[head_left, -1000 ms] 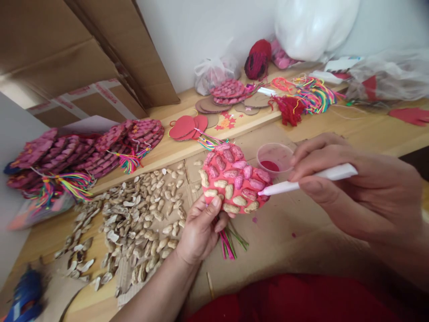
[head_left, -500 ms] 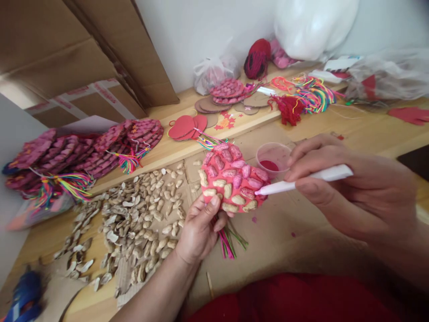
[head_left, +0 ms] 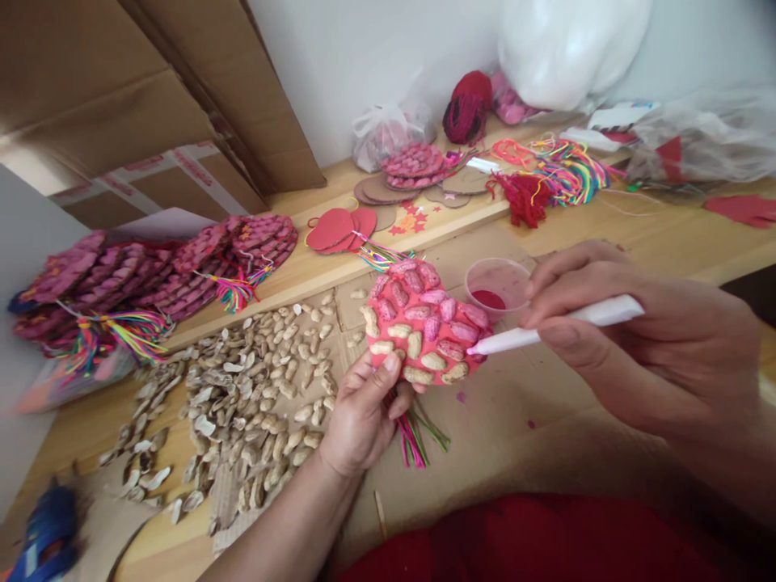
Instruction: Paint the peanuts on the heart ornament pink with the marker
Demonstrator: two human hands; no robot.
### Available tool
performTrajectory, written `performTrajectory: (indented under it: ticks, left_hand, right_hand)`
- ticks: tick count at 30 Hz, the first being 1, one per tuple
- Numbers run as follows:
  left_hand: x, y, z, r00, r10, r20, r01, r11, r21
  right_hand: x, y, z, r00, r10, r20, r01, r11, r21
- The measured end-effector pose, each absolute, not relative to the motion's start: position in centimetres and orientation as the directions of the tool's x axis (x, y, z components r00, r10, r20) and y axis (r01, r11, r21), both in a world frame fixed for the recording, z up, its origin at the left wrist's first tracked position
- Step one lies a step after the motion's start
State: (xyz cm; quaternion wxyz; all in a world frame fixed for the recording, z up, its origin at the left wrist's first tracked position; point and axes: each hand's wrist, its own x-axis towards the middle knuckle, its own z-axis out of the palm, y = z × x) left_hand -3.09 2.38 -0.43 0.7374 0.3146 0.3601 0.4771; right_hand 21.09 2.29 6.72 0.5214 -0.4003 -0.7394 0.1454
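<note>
My left hand [head_left: 369, 412] pinches the lower edge of a red round card covered with peanut shells [head_left: 424, 322], thumb on its face. The upper and right shells are coloured pink; the lower-left ones are plain tan. Green and pink cords [head_left: 418, 436] hang below the card. Between the thumb and fingers of my right hand [head_left: 643, 347] is a white marker pen [head_left: 563, 325], its pink tip at a shell near the card's right edge. Just behind the card stands a clear plastic cup [head_left: 498, 283] with red stuff at its bottom.
Loose peanut shells [head_left: 284, 380] spread over cardboard on the left. Stacks of pink shell-covered discs [head_left: 121, 279] with tassels stand behind them. Red card discs [head_left: 339, 230], colourful cords [head_left: 570, 170] and a yarn ball [head_left: 470, 105] lie at the back. A blue glue gun [head_left: 48, 525] sits front left.
Almost nothing differs. The pen tip has shifted very slightly right along with the card, and the whole view has moved a little.
</note>
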Motion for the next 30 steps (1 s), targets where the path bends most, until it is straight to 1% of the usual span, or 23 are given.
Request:
performTrajectory:
  ticks: [3,8,12,16,21,25,28,30]
  left_hand:
    - [-3.03,2.42,-0.44,0.290,0.928,-0.234,-0.473,0.351,0.808]
    - [-2.91,2.48,-0.44,0.287,0.927,-0.241,-0.470,0.356,0.808]
    - [-2.87,2.48,-0.29,0.286,0.926,-0.246,-0.455,0.358,0.816]
    - [-2.77,2.49,-0.08,0.294,0.921,-0.256,-0.431,0.367,0.825]
    - [-2.56,2.53,0.03,0.296,0.915,-0.275,-0.417,0.383,0.825]
    - [-2.50,2.55,0.07,0.293,0.918,-0.267,-0.428,0.376,0.822]
    - [-2.47,2.53,0.01,0.290,0.921,-0.260,-0.422,0.367,0.829]
    - [-2.44,2.52,-0.06,0.287,0.922,-0.261,-0.413,0.365,0.834]
  right_hand:
    - [21.08,2.32,6.65,-0.150,0.739,0.657,0.451,0.643,-0.619]
    - [21.02,2.37,6.49,-0.103,0.731,0.675,0.449,0.640,-0.624]
    - [20.99,2.43,6.42,-0.151,0.731,0.665,0.454,0.649,-0.610]
    - [20.87,2.45,6.40,-0.137,0.722,0.679,0.450,0.656,-0.606]
    - [20.70,2.38,6.47,-0.180,0.728,0.661,0.484,0.651,-0.585]
    - [20.76,2.40,6.45,-0.138,0.717,0.684,0.478,0.653,-0.588]
    - [20.89,2.48,6.30,-0.196,0.723,0.663,0.499,0.655,-0.567]
    - [20.95,2.51,6.19,-0.205,0.723,0.659,0.511,0.654,-0.558]
